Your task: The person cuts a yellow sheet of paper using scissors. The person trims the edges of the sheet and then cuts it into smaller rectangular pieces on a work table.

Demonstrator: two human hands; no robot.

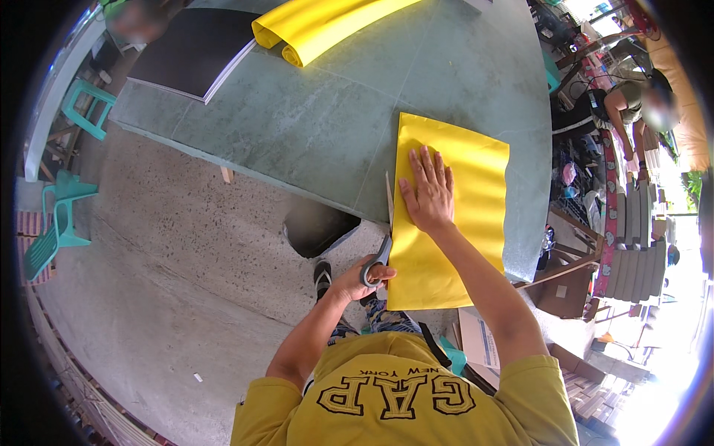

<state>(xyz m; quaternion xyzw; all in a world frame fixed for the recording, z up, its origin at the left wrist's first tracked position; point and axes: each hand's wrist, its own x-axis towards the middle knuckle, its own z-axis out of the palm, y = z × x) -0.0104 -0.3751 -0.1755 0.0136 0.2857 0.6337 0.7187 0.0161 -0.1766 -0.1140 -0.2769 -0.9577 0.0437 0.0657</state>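
A yellow sheet [476,175] lies flat on the grey-green table [297,134], its near end reaching past the table edge toward my body. My right hand [430,195] rests palm down on it, fingers stretched out. In my left hand [353,281] is a pair of scissors [386,249] with grey handles, the fingers closed around the loops. The scissors lie along the left edge of the sheet, blades pointing away from me. Whether the sheet's edge is between the blades, I cannot tell.
A partly rolled yellow sheet [335,26] lies at the far side, beside a dark-topped stack [195,48] of sheets. Green plastic chairs [63,215] stand at the left. Another person [632,104] bends over grey stacks at the right. A dark round shape [316,227] is under the table edge.
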